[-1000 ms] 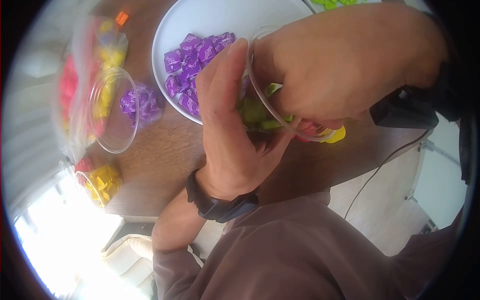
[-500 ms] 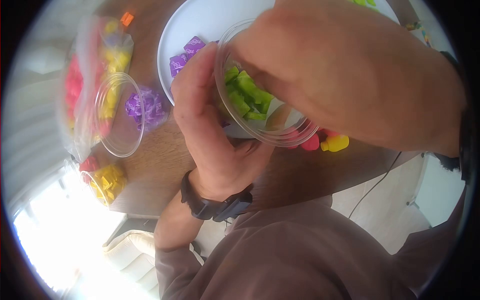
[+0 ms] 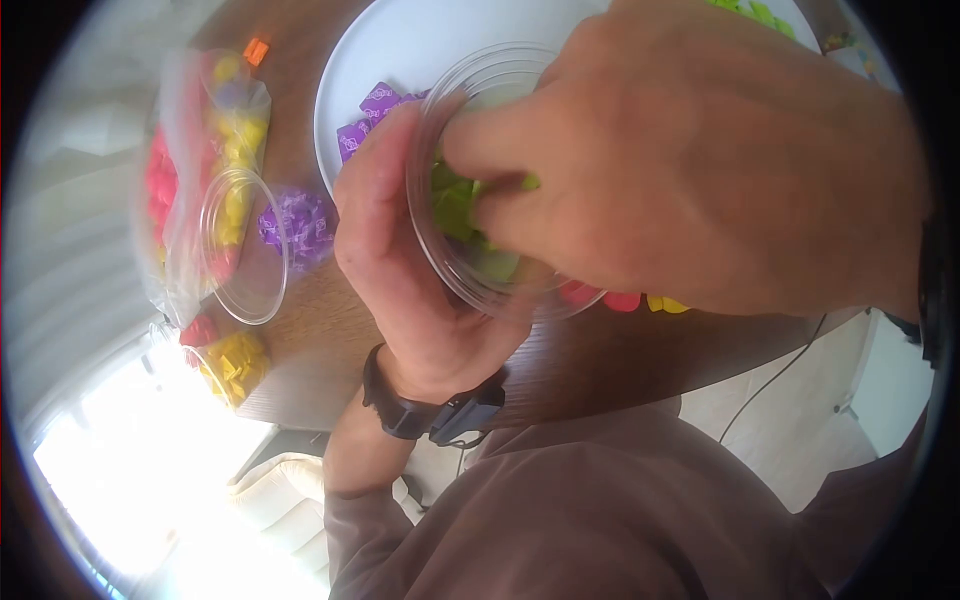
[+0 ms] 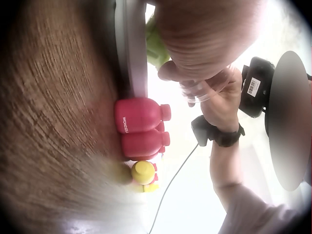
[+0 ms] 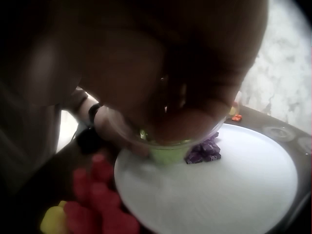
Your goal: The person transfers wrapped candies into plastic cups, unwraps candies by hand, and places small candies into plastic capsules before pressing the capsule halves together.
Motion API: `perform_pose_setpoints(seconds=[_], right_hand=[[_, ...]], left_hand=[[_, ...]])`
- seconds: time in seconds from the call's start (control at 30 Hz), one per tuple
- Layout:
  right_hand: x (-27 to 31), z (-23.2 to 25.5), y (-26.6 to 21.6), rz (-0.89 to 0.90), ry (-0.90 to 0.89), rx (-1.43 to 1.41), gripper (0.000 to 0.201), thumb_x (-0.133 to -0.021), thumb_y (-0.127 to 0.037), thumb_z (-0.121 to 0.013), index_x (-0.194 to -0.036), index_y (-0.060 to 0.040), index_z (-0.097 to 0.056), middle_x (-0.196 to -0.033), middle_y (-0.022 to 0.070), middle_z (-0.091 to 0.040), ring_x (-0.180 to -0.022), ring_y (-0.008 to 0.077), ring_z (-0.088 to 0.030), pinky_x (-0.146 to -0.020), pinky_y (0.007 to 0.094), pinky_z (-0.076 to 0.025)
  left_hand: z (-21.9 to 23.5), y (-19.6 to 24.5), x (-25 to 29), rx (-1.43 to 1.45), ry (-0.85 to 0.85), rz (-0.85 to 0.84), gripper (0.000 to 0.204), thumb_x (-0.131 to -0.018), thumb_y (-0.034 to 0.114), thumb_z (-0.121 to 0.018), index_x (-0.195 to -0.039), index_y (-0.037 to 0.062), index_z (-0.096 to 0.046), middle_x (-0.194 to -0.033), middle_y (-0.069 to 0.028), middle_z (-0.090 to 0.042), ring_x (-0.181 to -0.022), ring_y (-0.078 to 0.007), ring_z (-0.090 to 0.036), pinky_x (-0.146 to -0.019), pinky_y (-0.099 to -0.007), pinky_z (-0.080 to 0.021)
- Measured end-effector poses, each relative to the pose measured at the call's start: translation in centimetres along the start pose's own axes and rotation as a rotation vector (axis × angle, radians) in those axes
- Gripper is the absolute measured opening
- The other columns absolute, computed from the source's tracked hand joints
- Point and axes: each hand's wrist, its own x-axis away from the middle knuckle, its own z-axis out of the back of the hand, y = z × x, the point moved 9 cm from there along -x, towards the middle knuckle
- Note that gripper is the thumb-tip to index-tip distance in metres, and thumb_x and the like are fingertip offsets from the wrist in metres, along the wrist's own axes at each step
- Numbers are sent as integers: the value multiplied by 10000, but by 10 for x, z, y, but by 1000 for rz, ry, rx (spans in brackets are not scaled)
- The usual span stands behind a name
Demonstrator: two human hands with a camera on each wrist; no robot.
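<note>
My left hand [image 3: 395, 245] grips a clear plastic cup [image 3: 428, 240] from its left side, fingers round the wall. Green pieces [image 3: 455, 205], which look like wrapped sweets, lie inside it. From above, my right hand [image 3: 650, 170] reaches into the cup, thumb and finger spread over the green pieces. Its fingertips are hidden or blurred, so I cannot tell whether they pinch a piece. In the right wrist view, the green fill [image 5: 168, 155] shows through the cup in front of the white plate [image 5: 243, 180]. Purple wrapped sweets [image 3: 380, 103] sit on that plate, partly covered by my left hand.
Left on the wooden table are a bag of red and yellow things [image 3: 240, 140], an upturned-looking clear cup [image 3: 245, 295], purple sweets [image 3: 300, 225] and yellow pieces [image 3: 237, 368]. Red bottle-shaped things [image 4: 139, 115] and a yellow one [image 4: 143, 172] stand by the plate. An orange piece [image 3: 257, 51] lies farther back.
The cup has shifted left and tipped so that its mouth faces the head camera more. My right hand stays in the cup, its fingers now spread over the green pieces.
</note>
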Motion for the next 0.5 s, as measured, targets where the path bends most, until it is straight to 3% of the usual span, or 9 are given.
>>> perform_pose_setpoints(seconds=[0.03, 0.1, 0.23, 0.4, 0.5], right_hand=[[-1, 0, -1, 11, 6, 7, 76, -814, -94, -637, -812, -50, -698, -719, 103, -679, -632, 270, -670, -593, 395, -511], [-2, -1, 0, 33, 14, 18, 74, -814, -95, -638, -811, -50, -697, -718, 102, -679, -631, 270, -669, -593, 396, -510], [0, -3, 1, 74, 45, 36, 72, -815, -97, -641, -809, -51, -696, -716, 100, -679, -630, 269, -669, -591, 396, -510], [-3, -5, -2, 123, 63, 70, 69, -815, -100, -645, -806, -52, -694, -714, 98, -678, -628, 268, -669, -589, 397, -509], [-2, -4, -4, 148, 78, 100, 68, -815, -102, -647, -804, -53, -693, -713, 97, -677, -627, 268, -669, -588, 397, -509]], left_hand=[[-7, -9, 3, -2, -1, 1, 1176, -678, 237, -944, -1566, -8, -213, -1554, -215, -392, -1424, -318, -430, -1168, -468, -343], [-8, -34, 5, 322, 206, 91, 868, -720, 169, -936, -1426, -21, -467, -1357, -169, -574, -1209, -283, -604, -1042, -403, -481], [4, -7, -1, 244, 234, 73, 856, -732, 161, -928, -1427, -29, -464, -1366, -177, -577, -1194, -284, -614, -1042, -405, -483], [-3, 2, -6, 4, -42, 31, 1252, -636, 248, -974, -1572, 12, -176, -1563, -208, -371, -1430, -317, -415, -1176, -458, -339], [-4, -8, -1, 150, 25, 46, 1255, -625, 251, -979, -1571, 16, -189, -1553, -210, -383, -1427, -318, -416, -1180, -457, -328]])
